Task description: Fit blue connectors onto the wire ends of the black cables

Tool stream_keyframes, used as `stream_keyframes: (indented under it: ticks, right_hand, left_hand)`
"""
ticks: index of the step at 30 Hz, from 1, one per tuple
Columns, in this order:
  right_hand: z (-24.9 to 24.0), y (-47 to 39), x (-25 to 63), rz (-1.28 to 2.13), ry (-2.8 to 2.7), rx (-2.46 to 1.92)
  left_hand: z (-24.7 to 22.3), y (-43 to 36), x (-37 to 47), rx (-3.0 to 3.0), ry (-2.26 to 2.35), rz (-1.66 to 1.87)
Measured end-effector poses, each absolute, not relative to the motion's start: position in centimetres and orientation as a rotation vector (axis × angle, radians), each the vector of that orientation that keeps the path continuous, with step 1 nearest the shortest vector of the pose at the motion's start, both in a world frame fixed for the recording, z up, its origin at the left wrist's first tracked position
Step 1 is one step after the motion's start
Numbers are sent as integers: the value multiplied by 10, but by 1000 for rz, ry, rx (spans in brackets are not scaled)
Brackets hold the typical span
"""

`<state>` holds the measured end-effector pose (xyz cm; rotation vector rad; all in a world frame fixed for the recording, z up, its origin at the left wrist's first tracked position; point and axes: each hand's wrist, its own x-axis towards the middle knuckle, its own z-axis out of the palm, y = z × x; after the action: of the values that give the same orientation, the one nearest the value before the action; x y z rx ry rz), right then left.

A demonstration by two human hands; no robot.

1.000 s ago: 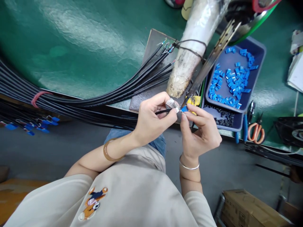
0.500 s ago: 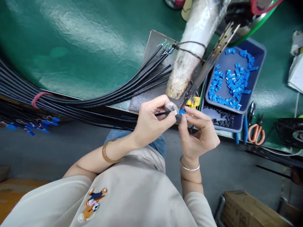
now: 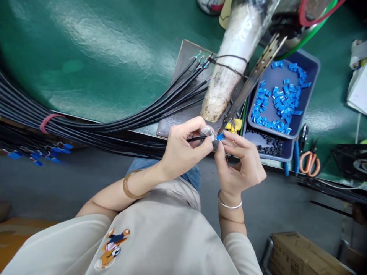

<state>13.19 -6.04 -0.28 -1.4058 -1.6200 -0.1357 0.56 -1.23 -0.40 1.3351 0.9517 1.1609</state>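
Observation:
My left hand point(image 3: 186, 147) is closed on the end of a black cable point(image 3: 194, 139), its thumb and forefinger pinching near the stripped wires. At the cable's tip sits a small blue connector point(image 3: 220, 136), and my right hand point(image 3: 239, 158) pinches it between thumb and fingertips. Fine wires run between the cable jacket and the connector. The tip of a soldering iron point(image 3: 229, 114), or a similar slim metal tool on a stand, reaches down right beside the connector. Whether it touches is too small to tell. Pale coverings wrap some left fingertips.
A bundle of black cables point(image 3: 114, 125) crosses from the left, tied with a red band point(image 3: 48, 121). A plastic-wrapped duct point(image 3: 226, 72) hangs over a dark board point(image 3: 183, 68). To the right are a tray point(image 3: 311, 72) of blue connectors, a tray of black parts point(image 3: 271, 145) and orange-handled scissors point(image 3: 309, 163).
Both hands keep almost the same place and grip. The right thumb and fingertips have shifted very slightly at the blue connector. The view has moved a little.

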Motion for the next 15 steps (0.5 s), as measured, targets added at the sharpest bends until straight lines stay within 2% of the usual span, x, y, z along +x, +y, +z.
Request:
stream_keyframes:
  ticks: [3, 8, 11, 15]
  right_hand:
    - [-3, -63, 133, -81, -1609, -1427]
    - [9, -70, 140, 146, -1234, -1342]
    - [14, -75, 142, 176, -1112, -1254]
    - [8, -77, 139, 95, -1218, -1435]
  left_hand:
    - [-5, -13, 5, 1274, 969, 1101]
    - [-6, -17, 4, 1288, 942, 1105]
    - [-7, -19, 3, 1340, 921, 1137]
    - [-6, -19, 2, 1389, 903, 1154]
